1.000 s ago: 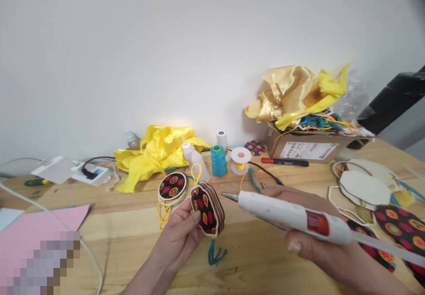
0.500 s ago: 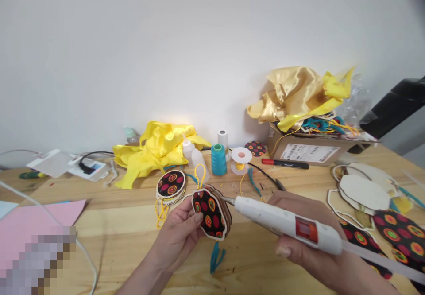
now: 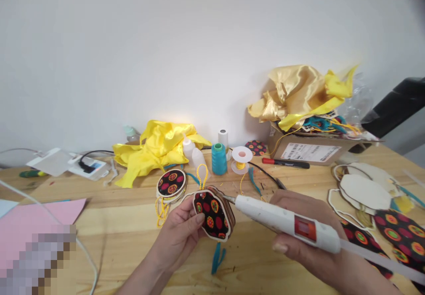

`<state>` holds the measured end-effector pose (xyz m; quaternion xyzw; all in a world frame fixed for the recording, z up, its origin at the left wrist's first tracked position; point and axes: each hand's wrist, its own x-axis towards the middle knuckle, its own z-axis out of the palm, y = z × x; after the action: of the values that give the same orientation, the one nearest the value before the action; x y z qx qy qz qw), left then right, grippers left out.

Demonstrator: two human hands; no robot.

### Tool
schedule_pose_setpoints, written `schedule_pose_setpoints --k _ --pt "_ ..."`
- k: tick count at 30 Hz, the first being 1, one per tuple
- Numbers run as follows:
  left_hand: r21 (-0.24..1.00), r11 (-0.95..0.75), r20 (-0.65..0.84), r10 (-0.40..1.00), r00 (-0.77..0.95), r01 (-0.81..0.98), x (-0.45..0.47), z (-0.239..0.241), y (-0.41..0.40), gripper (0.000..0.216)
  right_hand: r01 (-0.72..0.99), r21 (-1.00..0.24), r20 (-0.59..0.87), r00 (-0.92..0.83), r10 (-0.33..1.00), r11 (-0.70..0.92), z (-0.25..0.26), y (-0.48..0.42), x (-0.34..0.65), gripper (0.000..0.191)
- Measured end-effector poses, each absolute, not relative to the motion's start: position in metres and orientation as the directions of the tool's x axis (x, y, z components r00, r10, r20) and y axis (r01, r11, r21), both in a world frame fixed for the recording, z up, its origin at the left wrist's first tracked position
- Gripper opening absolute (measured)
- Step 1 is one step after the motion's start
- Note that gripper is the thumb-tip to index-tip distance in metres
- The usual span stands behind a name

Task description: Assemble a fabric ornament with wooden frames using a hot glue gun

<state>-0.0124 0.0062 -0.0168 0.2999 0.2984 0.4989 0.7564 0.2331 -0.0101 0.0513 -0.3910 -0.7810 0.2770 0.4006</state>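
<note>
My left hand point(image 3: 185, 226) is closed on a layered hanging ornament point(image 3: 214, 215), thumb on its dark patterned fabric face. The ornament has a pale scalloped border, a yellow cord loop point(image 3: 202, 174) on top and a teal tassel point(image 3: 217, 258) below. In my right hand point(image 3: 308, 242) is a white hot glue gun point(image 3: 275, 217), with a translucent glue stick point(image 3: 372, 255) running out of its back. Its metal nozzle meets the ornament's right edge near the top; whether glue comes out I cannot see.
Behind the ornament stand a teal thread cone point(image 3: 219, 158), white bottles point(image 3: 199, 160) and a spool point(image 3: 241, 155). A round ornament point(image 3: 171, 183) lies left. At right are a cardboard box point(image 3: 305, 148), a marker point(image 3: 285, 163), pale cut-out shapes point(image 3: 365, 191) and patterned fabric pieces point(image 3: 401, 233).
The ornament has shifted very slightly right and turned a little, with the nozzle still at its upper right edge. Both hands keep their hold.
</note>
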Motion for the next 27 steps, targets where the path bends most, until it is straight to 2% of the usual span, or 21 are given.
schedule_pose_setpoints --k 5,11,17,27 --pt "0.775 0.311 -0.15 0.936 0.317 -0.55 -0.0125 -0.0186 0.0064 0.034 0.409 -0.719 0.406 -0.408 0.817 0.562 0.0485 -0.0097 0.2347 0.036" --pt "0.786 0.296 -0.145 0.942 0.304 -0.542 -0.0137 -0.0198 0.0072 0.033 0.477 -0.605 0.479 -0.422 0.77 0.638 0.0483 -0.0093 0.2361 0.031" --pt "0.784 0.288 -0.127 0.941 0.313 -0.55 -0.0129 -0.0172 0.0069 0.026 0.512 -0.556 0.484 -0.441 0.756 0.655 0.0505 -0.009 0.2378 0.028" --pt "0.773 0.267 -0.133 0.955 0.264 -0.576 -0.0139 -0.0184 0.0086 0.035 0.525 -0.485 0.515 -0.474 0.714 0.699 0.0538 -0.0073 0.2376 0.025"
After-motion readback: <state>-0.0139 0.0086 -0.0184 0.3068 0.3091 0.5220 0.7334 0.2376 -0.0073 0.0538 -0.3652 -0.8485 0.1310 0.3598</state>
